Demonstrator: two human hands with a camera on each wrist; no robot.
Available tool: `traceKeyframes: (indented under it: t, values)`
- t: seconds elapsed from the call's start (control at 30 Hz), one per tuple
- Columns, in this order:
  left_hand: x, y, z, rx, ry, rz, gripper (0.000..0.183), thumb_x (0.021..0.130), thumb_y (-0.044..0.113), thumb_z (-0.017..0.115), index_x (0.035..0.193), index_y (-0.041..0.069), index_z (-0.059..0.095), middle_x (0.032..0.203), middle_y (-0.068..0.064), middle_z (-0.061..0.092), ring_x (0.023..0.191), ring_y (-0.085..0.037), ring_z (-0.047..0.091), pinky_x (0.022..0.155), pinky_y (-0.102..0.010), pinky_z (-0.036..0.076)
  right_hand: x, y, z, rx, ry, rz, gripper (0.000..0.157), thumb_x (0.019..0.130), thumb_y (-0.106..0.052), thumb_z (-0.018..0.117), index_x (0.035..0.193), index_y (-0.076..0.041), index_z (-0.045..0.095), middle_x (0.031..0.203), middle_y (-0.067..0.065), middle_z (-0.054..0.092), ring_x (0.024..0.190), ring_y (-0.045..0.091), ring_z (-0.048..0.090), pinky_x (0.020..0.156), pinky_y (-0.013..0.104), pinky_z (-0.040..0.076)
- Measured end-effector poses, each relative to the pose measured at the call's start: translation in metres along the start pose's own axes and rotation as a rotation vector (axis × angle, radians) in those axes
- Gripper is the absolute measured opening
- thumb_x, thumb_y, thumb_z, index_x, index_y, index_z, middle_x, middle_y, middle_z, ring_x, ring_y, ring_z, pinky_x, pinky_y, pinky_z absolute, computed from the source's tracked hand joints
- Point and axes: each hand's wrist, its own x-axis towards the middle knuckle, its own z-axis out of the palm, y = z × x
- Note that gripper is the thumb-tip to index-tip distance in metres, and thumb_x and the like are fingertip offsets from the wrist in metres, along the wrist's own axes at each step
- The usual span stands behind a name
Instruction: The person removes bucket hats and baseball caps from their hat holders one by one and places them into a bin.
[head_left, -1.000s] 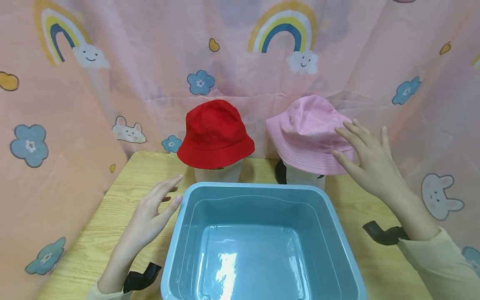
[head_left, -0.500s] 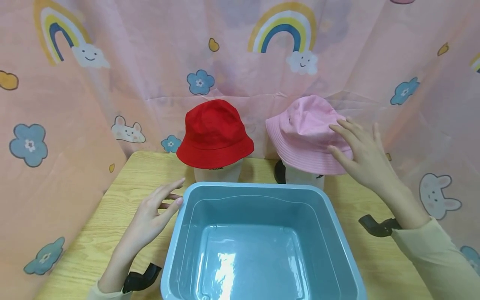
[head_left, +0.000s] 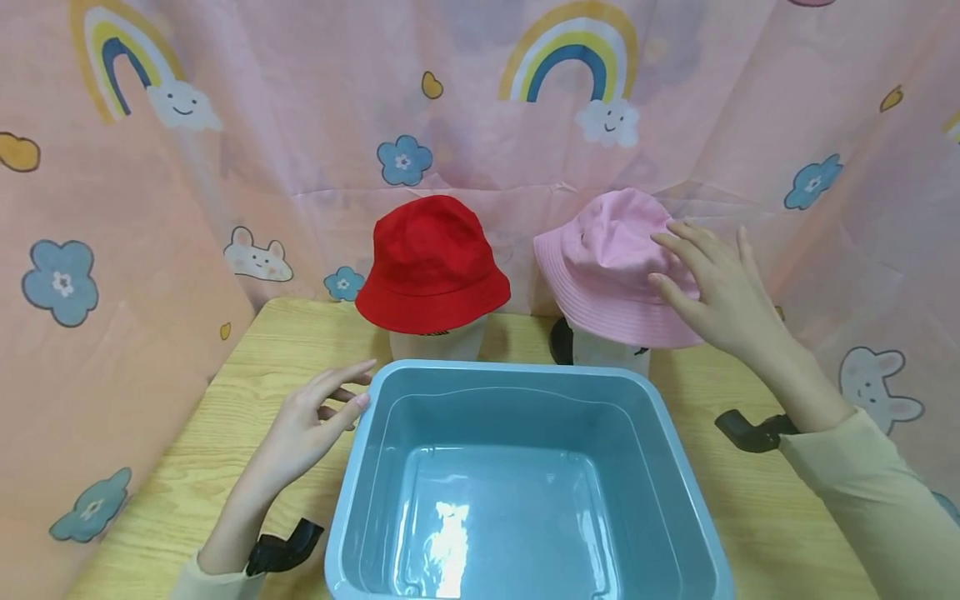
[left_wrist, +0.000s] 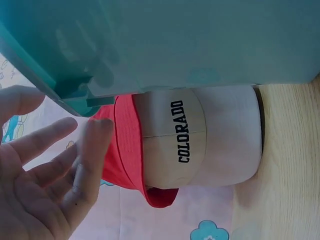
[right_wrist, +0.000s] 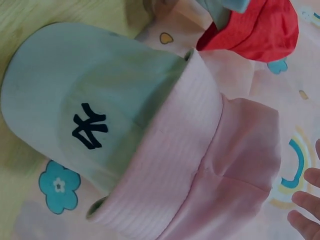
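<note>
Head view, right hand [head_left: 723, 304]: fingers spread and slightly bent, holding nothing, beside the pink hat [head_left: 611, 267] and beyond the far right corner of the tub [head_left: 517, 367].
Left hand [head_left: 303, 429]: fingers loosely parted, gripping nothing, at the tub's far left corner; thumb contact cannot be told.
Pink hat: behind the tub, rightward, over a pale cap [right_wrist: 100, 95] that seems to prop it up.
Red hat [head_left: 435, 267]: behind the tub, leftward, over a lettered cap [left_wrist: 200, 135], likely similarly supported.
Tub: mouth up on the table [head_left: 225, 400], apparently placed between the arms for easy reach.
</note>
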Motion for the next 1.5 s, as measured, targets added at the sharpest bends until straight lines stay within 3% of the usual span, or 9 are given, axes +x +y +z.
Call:
traceKeyframes:
  t: [0.33,0.63,1.03,1.5]
  values:
    - [0.0,0.002,-0.003,-0.146,-0.024,-0.044,0.042,0.094,0.018,0.062,0.135,0.017,0.054,0.116,-0.012,0.062,0.084,-0.015,0.064,0.061,-0.029,0.057,0.021,-0.001,-0.005,-0.011,-0.064,-0.006,0.05,0.096,-0.029,0.055,0.141,-0.009,0.046,0.148,0.02,0.04,0.141,0.04,0.032,0.117,0.064,-0.004]
    - [0.002,0.004,-0.004,-0.255,-0.094,-0.074,0.045,0.094,0.017,0.062,0.137,0.011,0.052,0.119,-0.016,0.059,0.079,-0.015,0.065,0.065,-0.035,0.059,0.03,0.003,-0.008,-0.02,-0.109,0.016,0.052,0.096,-0.031,0.053,0.143,-0.009,0.044,0.149,0.02,0.039,0.141,0.039,0.03,0.115,0.068,-0.001]
    - [0.002,-0.002,-0.008,-0.45,-0.162,-0.115,0.047,0.094,0.012,0.059,0.138,0.002,0.047,0.124,-0.024,0.051,0.083,-0.015,0.068,0.07,-0.036,0.059,0.052,0.008,-0.006,-0.082,-0.173,0.033,0.054,0.096,-0.033,0.054,0.143,-0.009,0.044,0.146,0.022,0.042,0.135,0.044,0.034,0.116,0.065,0.004]
    - [0.003,-0.006,-0.008,-0.499,-0.191,-0.145,0.048,0.093,0.011,0.059,0.139,0.001,0.046,0.118,-0.009,0.054,0.084,-0.016,0.07,0.077,-0.035,0.058,0.071,0.016,-0.006,-0.082,-0.264,0.068,0.053,0.097,-0.033,0.049,0.141,-0.005,0.045,0.142,0.026,0.045,0.134,0.047,0.035,0.114,0.066,0.009]
